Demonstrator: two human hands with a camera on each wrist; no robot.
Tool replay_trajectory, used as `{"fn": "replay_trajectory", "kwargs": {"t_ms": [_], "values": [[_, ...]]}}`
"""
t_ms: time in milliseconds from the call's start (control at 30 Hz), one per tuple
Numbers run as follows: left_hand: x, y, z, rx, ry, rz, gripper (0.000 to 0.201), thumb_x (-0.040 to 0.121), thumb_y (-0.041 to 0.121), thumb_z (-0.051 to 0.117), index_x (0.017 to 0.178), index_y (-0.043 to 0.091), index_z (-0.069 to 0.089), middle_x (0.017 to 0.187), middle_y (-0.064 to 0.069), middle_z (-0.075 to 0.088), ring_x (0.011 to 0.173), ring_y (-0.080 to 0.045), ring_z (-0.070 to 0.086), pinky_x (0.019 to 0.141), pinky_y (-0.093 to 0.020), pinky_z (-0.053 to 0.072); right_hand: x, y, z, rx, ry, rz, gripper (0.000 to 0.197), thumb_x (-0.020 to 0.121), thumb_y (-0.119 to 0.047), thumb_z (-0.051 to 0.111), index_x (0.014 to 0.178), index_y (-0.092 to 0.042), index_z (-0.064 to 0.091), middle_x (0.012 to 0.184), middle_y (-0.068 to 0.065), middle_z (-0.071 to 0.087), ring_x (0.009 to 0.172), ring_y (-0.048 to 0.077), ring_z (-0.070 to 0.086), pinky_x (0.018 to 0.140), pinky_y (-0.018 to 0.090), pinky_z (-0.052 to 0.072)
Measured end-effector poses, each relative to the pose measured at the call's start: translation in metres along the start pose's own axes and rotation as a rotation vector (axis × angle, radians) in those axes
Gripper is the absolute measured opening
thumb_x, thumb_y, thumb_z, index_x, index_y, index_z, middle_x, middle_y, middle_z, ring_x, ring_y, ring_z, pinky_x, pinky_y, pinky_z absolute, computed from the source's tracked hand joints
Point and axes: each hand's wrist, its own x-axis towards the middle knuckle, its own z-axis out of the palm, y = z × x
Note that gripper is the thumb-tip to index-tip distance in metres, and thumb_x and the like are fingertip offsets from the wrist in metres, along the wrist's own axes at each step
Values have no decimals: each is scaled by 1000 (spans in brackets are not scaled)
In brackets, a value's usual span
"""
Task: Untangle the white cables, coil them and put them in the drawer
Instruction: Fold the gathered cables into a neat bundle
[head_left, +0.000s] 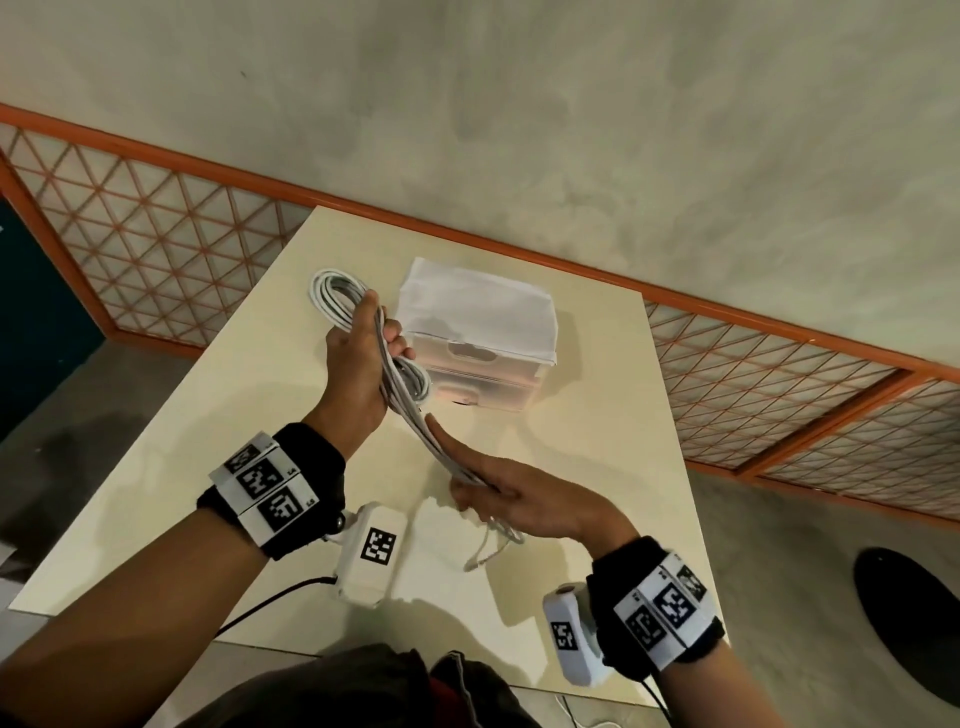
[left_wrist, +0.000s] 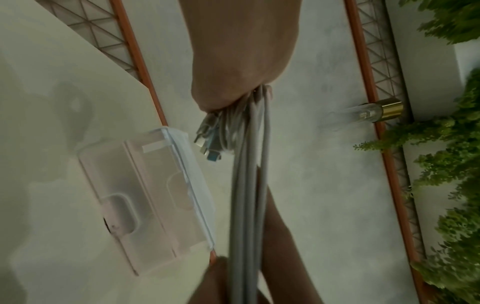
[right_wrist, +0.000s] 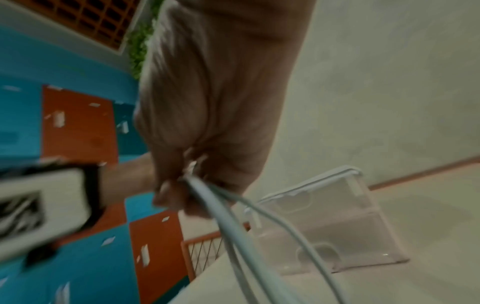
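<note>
With the left hand (head_left: 358, 358) clutching the coil (head_left: 337, 293) and the right hand (head_left: 519, 499) pinching the strands (head_left: 415, 415), steady tension suited even loops.

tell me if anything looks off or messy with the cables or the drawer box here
Nothing damaged or spilled. The white cables are bunched between the left hand and right hand, not yet neatly coiled. The drawer box sits shut.

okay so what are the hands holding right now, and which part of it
Both hold the white cables. The left hand grips the bundle between its two loops; the right hand pinches the strands' lower end.
</note>
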Motion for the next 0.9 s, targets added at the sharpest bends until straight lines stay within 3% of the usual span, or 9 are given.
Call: {"fn": "replay_trajectory", "kwargs": {"t_ms": [100, 200, 367, 433, 533, 667, 767, 900], "values": [[1, 4, -4, -26, -46, -20, 35, 95, 30, 49, 63, 17, 43, 41, 10, 37, 35, -5, 34, 44, -18, 39, -12, 8, -16, 21, 38, -7, 53, 101, -13, 39, 147, -32, 22, 79, 0, 47, 66, 1, 40, 69, 11, 39], [-3, 2, -4, 59, -173, -47, 32, 94, 31, 51, 65, 18, 45, 42, 9, 35, 36, -4, 32, 45, -18, 40, -14, 14, -29, -70, 272, 0, 44, 98, -6, 46, 136, -27, 47, 76, -7, 51, 64, 5, 44, 66, 15, 41], [-19, -5, 3, 369, -446, -12, 33, 96, 29, 47, 66, 15, 45, 47, 6, 35, 39, -8, 31, 49, -23, 41, -14, -11, -49, -66, 574, -87, 22, 84, -5, 67, 105, -8, 72, 77, -2, 61, 60, 9, 55, 63, 14, 46], [-25, -6, 8, 440, -508, -1, 33, 97, 28, 46, 66, 14, 45, 48, 5, 35, 40, -9, 31, 49, -24, 40, -15, -27, -54, -110, 628, -82, 11, 82, -8, 71, 93, -9, 73, 75, -5, 67, 61, 12, 61, 62, 13, 46], [-33, -7, 16, 494, -555, -3, 35, 97, 27, 46, 65, 13, 46, 48, 4, 39, 43, -11, 37, 50, -23, 40, -12, -44, -57, -226, 685, -102, 7, 80, -12, 73, 86, -10, 69, 74, 2, 67, 67, 13, 63, 62, 21, 50], [-43, -7, 19, 574, -587, 38, 35, 96, 26, 46, 74, 2, 57, 56, -1, 58, 51, -13, 55, 53, -20, 46, -3, -56, -62, -397, 668, -186, 12, 74, -12, 78, 83, -9, 71, 85, -4, 51, 76, -2, 54, 69, 6, 39], [-47, -7, 20, 548, -628, -11, 36, 97, 25, 44, 89, -6, 60, 74, -18, 63, 66, -25, 63, 62, -28, 55, 1, -60, -62, -392, 604, -183, 11, 75, -6, 76, 81, -5, 66, 86, -6, 46, 74, -7, 54, 64, 6, 42], [-51, -3, 19, 538, -659, -82, 37, 97, 23, 42, 71, 16, 66, 63, -8, 66, 59, -20, 67, 62, -29, 56, 3, -57, -61, -402, 582, -215, 8, 75, -2, 74, 77, -4, 67, 85, -4, 48, 73, -1, 54, 67, 8, 42]]}}
